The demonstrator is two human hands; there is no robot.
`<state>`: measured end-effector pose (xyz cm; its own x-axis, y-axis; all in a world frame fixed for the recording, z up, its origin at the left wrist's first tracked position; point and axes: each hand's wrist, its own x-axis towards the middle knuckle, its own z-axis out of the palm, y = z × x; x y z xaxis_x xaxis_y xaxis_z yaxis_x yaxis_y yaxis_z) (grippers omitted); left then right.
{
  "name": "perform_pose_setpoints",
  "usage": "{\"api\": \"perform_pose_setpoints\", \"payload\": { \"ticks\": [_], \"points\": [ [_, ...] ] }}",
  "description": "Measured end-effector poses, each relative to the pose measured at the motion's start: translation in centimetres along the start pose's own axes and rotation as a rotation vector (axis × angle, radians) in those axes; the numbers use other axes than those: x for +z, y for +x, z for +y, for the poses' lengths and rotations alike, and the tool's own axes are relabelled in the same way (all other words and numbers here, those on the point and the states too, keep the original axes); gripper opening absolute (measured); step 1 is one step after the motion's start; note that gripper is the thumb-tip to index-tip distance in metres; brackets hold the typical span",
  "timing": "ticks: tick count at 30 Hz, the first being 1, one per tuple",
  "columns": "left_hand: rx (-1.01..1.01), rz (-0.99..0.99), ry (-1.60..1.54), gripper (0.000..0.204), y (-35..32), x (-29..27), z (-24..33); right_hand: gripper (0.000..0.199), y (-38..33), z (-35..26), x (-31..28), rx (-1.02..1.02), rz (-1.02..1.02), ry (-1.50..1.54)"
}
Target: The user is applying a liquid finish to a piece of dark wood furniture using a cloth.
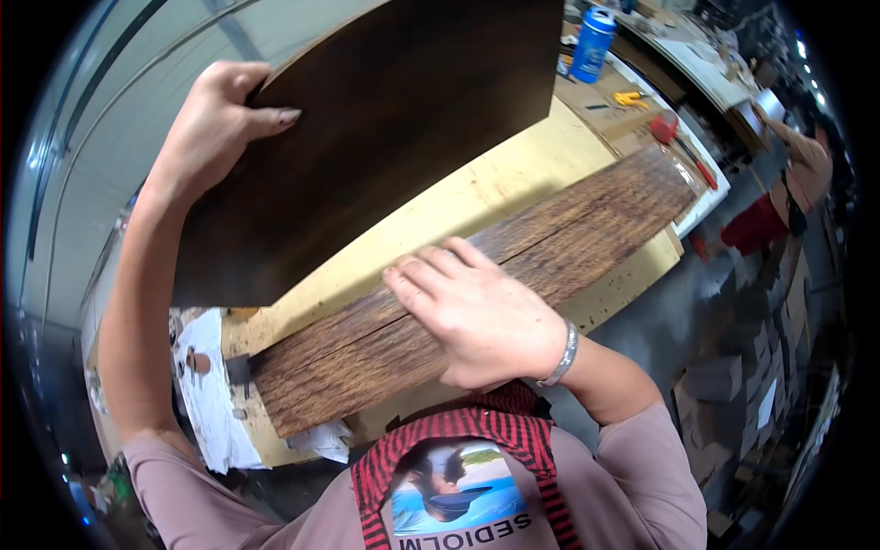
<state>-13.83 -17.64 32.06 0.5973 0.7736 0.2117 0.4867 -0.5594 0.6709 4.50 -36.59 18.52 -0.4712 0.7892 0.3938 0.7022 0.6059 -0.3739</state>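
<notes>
My left hand [225, 117] is closed on the edge of a large dark brown board [385, 119], its thumb pressed on the face towards me. The board is held up and tilted above the far side of the work table. My right hand [486, 316] lies flat across a long wood-grain plank [587, 243], fingers stretched out over its far edge. A dark line runs lengthwise along the plank, so I cannot tell whether it is one piece or two strips side by side. It rests on the pale yellow tabletop [495, 188], slanting from lower left to upper right.
At the table's far right stand a blue bottle [594, 46], a yellow hand tool [630, 98] and a red round object [665, 126]. White cloth [206, 403] hangs at the left end. Another person [799, 183] works beyond, on the right. Stacked cardboard [733, 431] fills the lower right.
</notes>
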Motion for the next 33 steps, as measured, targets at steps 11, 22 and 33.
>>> {"api": "perform_pose_setpoints", "payload": {
  "ticks": [11, 22, 33],
  "points": [
    [0.109, -0.180, 0.485, 0.017, 2.0, -2.7, -1.1, 0.080, 0.4, -0.2, -0.6, 0.020, -0.080, -0.079],
    [0.201, -0.314, 0.759, 0.020, 3.4, -4.5, -5.0, 0.093, 0.3, -0.5, -1.4, 0.058, -0.178, -0.062],
    [0.358, -0.429, 0.882, 0.011, 5.1, -6.8, -10.2, 0.088, -0.4, -0.5, -0.7, 0.022, -0.177, -0.088]
  ]
}}
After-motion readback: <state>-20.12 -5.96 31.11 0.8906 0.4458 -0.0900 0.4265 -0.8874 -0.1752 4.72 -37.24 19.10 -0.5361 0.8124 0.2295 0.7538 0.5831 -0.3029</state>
